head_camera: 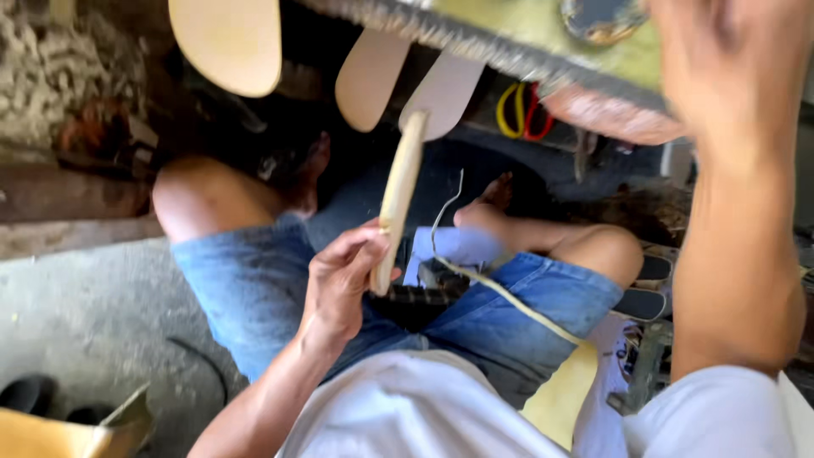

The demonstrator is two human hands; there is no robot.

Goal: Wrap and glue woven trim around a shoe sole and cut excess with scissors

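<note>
My left hand (343, 276) is closed around the lower end of a pale wooden stick (400, 191), held upright over my lap. The stick's top reaches a flat rounded wooden blade (445, 93). My right hand (729, 59) is raised at the upper right, blurred, against a greenish board with a rough fringed edge (509, 34). Its grip is unclear. A long thin pale strip (509, 298) runs across my denim shorts (254, 288) toward the lower right, and a bent wire (445, 212) rises beside it.
Two more flat wooden paddle shapes (225, 42) (369, 76) hang at the top. Yellow and red loops (517, 110) sit behind them. Black sandals (644, 288) lie by my right knee. Concrete floor (85, 314) lies at the left, with a yellowish wooden piece (51, 432) at the bottom left.
</note>
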